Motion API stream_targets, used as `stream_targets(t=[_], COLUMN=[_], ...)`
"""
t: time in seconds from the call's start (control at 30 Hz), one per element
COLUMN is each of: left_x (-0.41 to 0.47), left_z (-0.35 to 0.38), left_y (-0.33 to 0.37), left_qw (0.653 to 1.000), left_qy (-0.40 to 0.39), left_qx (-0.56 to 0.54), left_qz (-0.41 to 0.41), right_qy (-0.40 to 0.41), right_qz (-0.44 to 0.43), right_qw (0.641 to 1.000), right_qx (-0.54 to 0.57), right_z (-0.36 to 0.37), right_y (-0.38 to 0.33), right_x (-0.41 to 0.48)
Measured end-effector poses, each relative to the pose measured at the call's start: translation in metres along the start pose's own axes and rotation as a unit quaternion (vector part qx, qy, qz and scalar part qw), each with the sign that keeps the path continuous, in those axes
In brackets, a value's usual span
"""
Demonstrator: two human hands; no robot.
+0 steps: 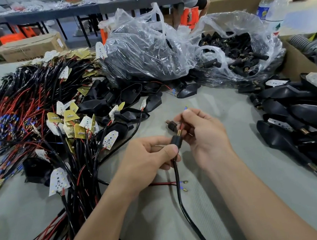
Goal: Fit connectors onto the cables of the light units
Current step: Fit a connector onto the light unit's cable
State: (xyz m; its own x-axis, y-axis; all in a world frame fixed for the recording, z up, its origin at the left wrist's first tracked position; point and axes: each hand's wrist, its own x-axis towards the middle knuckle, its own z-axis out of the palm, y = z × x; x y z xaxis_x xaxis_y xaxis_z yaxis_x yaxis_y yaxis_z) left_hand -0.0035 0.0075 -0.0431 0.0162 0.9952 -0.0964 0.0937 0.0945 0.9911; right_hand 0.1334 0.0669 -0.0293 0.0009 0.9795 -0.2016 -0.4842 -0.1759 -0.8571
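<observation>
Light-unit cables (39,118), black-sheathed with red leads, blue-sleeved terminals and small white or yellow LED boards, lie in a tangled heap over the left half of the grey cloth-covered table (233,200). At far centre sits a clear plastic bag (144,41) filled with dark parts that cannot be told apart. Just right of it, a second clear plastic bag (227,21), open-mouthed, holds black bagged connectors with brass ends (241,50). A stack of black moulded lamp housings (303,120) occupies the right edge, some showing white LED boards. A brown cardboard box (29,48) sits beyond the heap at far left. A clear plastic water bottle (274,10) stands at far right.

Near centre, both hands work close together above the cloth. The left hand (146,159) pinches a black connector with a brass collar (176,140) between thumb and curled fingers. One black cable (178,179) hangs from beneath it and runs toward the near edge. The right hand (201,132) pinches a thin red wire (182,126) that comes out of the brass collar, thumb against forefinger. A blue-sleeved terminal (186,108) shows above the fingertips. A loose black connector (171,126) lies on the cloth just behind the hands. Two brass-tipped leads (182,185) rest on the cloth below the left hand.
</observation>
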Motion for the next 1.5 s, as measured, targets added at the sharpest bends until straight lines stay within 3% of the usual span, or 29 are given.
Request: stream_targets(t=[0.17, 0.37, 0.5, 0.7, 0.97, 1.07, 1.17, 1.27, 1.33, 1.4, 1.5], left_x=[0.000, 0.004, 0.003, 0.006, 0.005, 0.003, 0.000, -0.002, -0.003, -0.003, -0.005], left_z=[0.006, 0.000, 0.002, 0.001, 0.003, 0.002, 0.002, 0.004, 0.002, -0.002, 0.000], left_y=[0.000, -0.002, -0.002, -0.005, 0.001, 0.002, 0.002, -0.004, -0.008, -0.009, -0.006], left_qw=[0.998, 0.983, 0.992, 0.988, 0.996, 0.999, 0.999, 0.995, 0.978, 0.961, 0.947], left_qy=[0.037, 0.153, 0.114, 0.149, 0.089, 0.051, 0.020, 0.065, 0.144, 0.213, 0.245], left_qx=[-0.058, -0.099, -0.051, -0.027, -0.007, -0.010, 0.003, 0.061, 0.150, 0.171, 0.173], left_qz=[-0.010, 0.028, 0.021, 0.019, 0.012, -0.005, -0.026, -0.035, -0.007, 0.042, 0.114], right_qy=[0.028, -0.097, -0.094, -0.106, -0.002, 0.007, -0.008, -0.045, -0.061, -0.068, -0.071], right_qz=[-0.033, -0.022, -0.011, -0.021, -0.089, -0.122, -0.187, -0.218, -0.204, -0.168, -0.081], right_qw=[0.999, 0.984, 0.990, 0.989, 0.989, 0.975, 0.925, 0.883, 0.894, 0.926, 0.974], right_qx=[0.022, -0.145, -0.102, -0.103, -0.116, -0.184, -0.330, -0.413, -0.393, -0.331, -0.198], right_z=[0.002, 0.003, 0.004, 0.003, 0.006, 0.005, 0.002, -0.002, -0.004, -0.004, -0.005], right_y=[0.001, 0.008, 0.003, 0.005, 0.011, 0.015, 0.017, 0.016, 0.012, 0.008, 0.006], right_x=[0.007, 0.004, 0.006, 0.010, 0.019, 0.020, 0.020, 0.020, 0.020, 0.019, 0.016])
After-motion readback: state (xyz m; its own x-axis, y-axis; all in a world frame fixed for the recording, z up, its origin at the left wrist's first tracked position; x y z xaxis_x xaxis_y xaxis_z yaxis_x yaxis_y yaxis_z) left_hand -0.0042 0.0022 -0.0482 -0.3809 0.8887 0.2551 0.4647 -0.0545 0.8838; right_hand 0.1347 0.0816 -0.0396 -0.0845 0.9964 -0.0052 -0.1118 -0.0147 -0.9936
